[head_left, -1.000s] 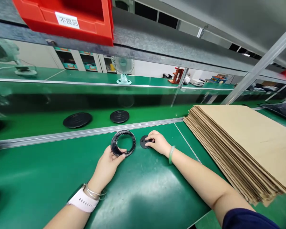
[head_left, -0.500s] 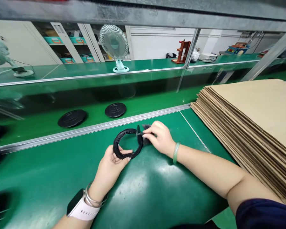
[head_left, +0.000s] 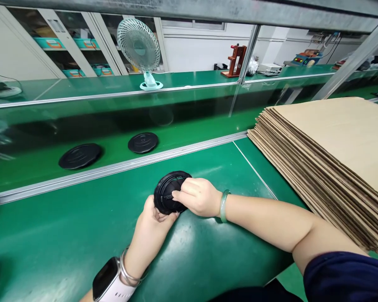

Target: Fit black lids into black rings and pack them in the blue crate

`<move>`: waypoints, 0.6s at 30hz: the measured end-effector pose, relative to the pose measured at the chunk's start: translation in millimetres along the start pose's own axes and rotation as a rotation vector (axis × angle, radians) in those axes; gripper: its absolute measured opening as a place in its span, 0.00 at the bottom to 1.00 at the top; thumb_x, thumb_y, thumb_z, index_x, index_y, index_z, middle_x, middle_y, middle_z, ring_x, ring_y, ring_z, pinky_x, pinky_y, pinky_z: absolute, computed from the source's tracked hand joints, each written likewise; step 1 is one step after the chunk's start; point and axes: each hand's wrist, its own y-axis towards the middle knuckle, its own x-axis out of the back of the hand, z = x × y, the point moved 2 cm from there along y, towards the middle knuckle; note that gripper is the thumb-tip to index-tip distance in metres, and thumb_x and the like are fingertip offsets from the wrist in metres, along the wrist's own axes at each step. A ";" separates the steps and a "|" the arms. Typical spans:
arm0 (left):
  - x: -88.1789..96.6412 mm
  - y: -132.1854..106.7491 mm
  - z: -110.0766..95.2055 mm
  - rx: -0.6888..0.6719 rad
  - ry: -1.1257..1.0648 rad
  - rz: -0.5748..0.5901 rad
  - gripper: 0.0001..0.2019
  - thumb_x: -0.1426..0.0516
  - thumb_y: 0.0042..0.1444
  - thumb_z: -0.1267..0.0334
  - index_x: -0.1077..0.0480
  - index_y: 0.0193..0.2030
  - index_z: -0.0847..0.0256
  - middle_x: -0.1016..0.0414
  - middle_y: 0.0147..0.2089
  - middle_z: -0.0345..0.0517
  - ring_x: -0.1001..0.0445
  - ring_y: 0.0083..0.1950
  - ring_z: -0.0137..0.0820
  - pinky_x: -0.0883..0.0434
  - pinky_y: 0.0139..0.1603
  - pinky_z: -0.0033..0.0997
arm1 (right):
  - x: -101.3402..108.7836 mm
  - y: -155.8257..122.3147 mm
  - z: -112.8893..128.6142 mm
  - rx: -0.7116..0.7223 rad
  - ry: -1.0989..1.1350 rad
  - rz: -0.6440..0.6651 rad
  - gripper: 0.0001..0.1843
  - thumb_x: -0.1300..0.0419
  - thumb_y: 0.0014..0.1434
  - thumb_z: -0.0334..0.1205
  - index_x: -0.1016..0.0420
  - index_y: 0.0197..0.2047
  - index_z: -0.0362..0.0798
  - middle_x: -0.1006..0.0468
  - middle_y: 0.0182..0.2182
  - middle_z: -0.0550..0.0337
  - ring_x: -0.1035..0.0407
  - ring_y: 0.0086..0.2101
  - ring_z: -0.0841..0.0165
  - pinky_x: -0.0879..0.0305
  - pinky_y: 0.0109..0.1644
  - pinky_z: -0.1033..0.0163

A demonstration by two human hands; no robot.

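Black disc [head_left: 167, 192] between both hands [head_left: 153, 224] [head_left: 198, 197]

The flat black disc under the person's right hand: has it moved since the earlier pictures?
Yes, the disc went left, away from the thin white mat line, onto the black plastic ring in the left hand.

Factory workshop, green-matted assembly benches [head_left: 56, 226]

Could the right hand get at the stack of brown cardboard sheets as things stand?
Probably yes, once it lets go: the right hand is pressed on the round black plastic part, and only green mat shows between it and the stack of flat brown cardboard sheets.
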 end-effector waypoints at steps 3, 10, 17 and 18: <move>-0.9 2.3 -0.5 0.013 -0.065 0.000 0.31 0.30 0.42 0.59 0.39 0.51 0.57 0.23 0.43 0.42 0.21 0.43 0.37 0.22 0.45 0.35 | 1.2 -0.2 0.0 0.052 -0.037 -0.037 0.06 0.46 0.67 0.32 0.28 0.41 0.44 0.33 0.26 0.59 0.39 0.30 0.68 0.42 0.30 0.61; -1.4 0.4 -3.1 0.019 -0.076 0.019 0.30 0.30 0.43 0.59 0.39 0.50 0.58 0.22 0.45 0.45 0.21 0.46 0.38 0.22 0.49 0.37 | -2.2 2.1 -2.4 -0.066 0.061 -0.020 0.13 0.48 0.69 0.38 0.27 0.35 0.45 0.32 0.27 0.58 0.39 0.30 0.68 0.38 0.34 0.62; 2.0 -1.2 -2.5 0.025 -0.063 0.027 0.29 0.30 0.43 0.58 0.39 0.49 0.58 0.22 0.41 0.42 0.20 0.43 0.36 0.22 0.46 0.34 | -7.0 -2.0 -4.1 -0.165 0.188 0.051 0.10 0.47 0.69 0.39 0.28 0.39 0.44 0.29 0.32 0.55 0.35 0.35 0.67 0.32 0.43 0.61; 2.6 -1.1 -2.8 0.027 -0.056 0.031 0.29 0.30 0.43 0.58 0.39 0.49 0.58 0.22 0.41 0.42 0.20 0.43 0.35 0.22 0.45 0.33 | -7.0 -2.3 -4.4 -0.170 0.199 0.053 0.10 0.47 0.69 0.39 0.28 0.39 0.44 0.29 0.33 0.55 0.35 0.36 0.66 0.32 0.44 0.61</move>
